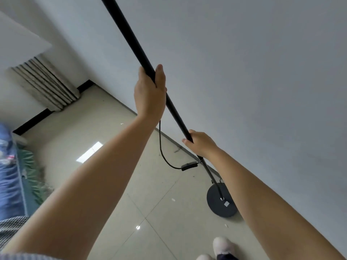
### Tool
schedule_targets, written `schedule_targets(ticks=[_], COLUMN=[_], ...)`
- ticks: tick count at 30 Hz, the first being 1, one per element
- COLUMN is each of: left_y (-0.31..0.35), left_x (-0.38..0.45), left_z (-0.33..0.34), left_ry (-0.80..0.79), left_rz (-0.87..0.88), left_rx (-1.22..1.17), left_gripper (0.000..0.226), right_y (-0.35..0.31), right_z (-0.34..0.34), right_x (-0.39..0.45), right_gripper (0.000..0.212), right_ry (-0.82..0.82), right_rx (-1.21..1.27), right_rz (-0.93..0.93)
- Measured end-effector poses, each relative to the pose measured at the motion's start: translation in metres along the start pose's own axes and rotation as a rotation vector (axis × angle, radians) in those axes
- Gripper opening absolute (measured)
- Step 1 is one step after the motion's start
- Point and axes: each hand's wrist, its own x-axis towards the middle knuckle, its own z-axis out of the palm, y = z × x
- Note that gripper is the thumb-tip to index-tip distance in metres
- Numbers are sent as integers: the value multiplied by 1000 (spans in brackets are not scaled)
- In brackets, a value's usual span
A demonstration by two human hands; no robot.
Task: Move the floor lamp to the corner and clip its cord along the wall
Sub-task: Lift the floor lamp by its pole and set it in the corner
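Both forearms fill my lower view. Left hand [150, 92] is wrapped around the lamp pole [129, 36] high up; right hand [201, 142] grips the same pole lower down. I see the lamp's round base [221, 201] on the tiled floor [105, 126], close to the white wall [244, 72]. Its cord [163, 152] hangs in a loop from below my left wrist to an inline switch [189, 166] beside the pole. A curtain [47, 85] hangs at the far corner, bedding [11, 175] lies left, a shoe [223, 245] below. A small white sticker [226, 203] on the base is unreadable.
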Motion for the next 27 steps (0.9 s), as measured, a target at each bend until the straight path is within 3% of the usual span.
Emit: schedule_targets(ticks=[4,9,14,17,21,24,27], left_y=[-22,-56,-95,-115,-149,-183,-219], left_x=[21,44,68,98,153,192,233], left_z=[-13,-40,-89,-135,-212,-275,-335], left_ry=[78,147,188,252,376,377,371], left_rz=[-16,-62,-134,-115,-95,-116,-132], left_rx=[68,100,72,99,166,189,184], left_gripper=[21,10,18,12,27,31,35], right_y=[-8,-37,-79,-121,-192,-253,-311], right_z=[16,40,69,89,126,159,193], right_x=[27,54,79,104,144,176,213], right_gripper=[31,16,17,18,17,23,12], right_ry=[-69,-110,-173,-189,-211,-211,-225], right_rx=[-76,-164,-252,-298,-376,-459,-511], right_rz=[-34,-130,-220,-285,-371,-416,-450])
